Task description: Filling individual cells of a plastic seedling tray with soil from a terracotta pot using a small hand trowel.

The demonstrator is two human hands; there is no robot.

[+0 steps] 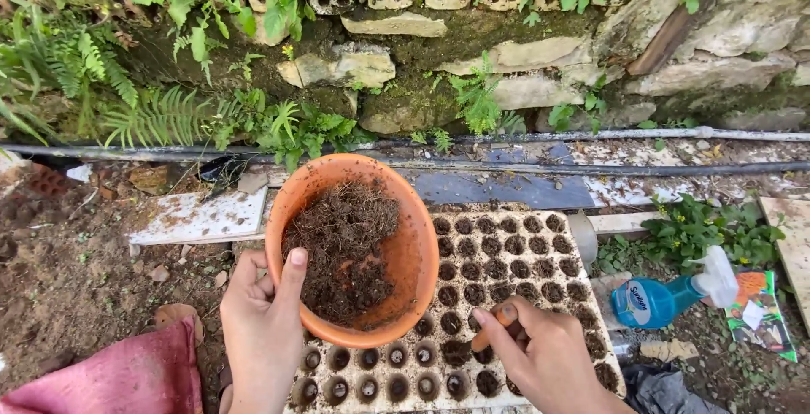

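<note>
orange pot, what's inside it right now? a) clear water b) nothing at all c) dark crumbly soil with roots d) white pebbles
c: the orange pot, tilted and held at its rim by the left hand over the seed tray, holds a clump of dark, fibrous soil, while the right hand presses at a tray cell.
</note>
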